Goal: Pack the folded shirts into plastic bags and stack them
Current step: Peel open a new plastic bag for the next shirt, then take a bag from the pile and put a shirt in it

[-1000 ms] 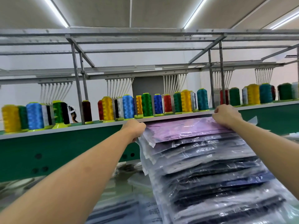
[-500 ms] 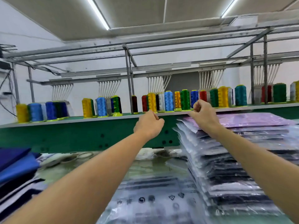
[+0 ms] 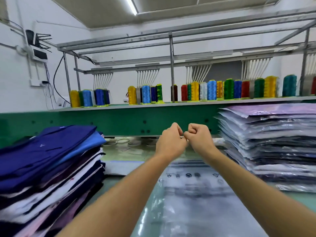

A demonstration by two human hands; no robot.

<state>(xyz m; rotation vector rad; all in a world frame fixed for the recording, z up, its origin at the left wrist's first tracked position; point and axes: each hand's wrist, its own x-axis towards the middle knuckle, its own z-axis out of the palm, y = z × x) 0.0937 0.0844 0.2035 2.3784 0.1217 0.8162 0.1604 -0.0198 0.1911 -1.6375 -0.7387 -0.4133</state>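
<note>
A sheaf of clear plastic bags (image 3: pixel 196 202) lies flat on the table at bottom centre, its long axis running away from the viewer, printed marks at the far end. At lower left sits a stack of folded shirts (image 3: pixel 47 159), blue on top, folds facing right. At right rises a stack of bagged shirts (image 3: pixel 273 142), a lilac one on top. Mid-frame, the left hand (image 3: pixel 171 142) and right hand (image 3: pixel 199 139) touch, fingers curled into fists. Behind run a green machine beam (image 3: pixel 119 120) and coloured thread spools (image 3: pixel 212 89).
</note>
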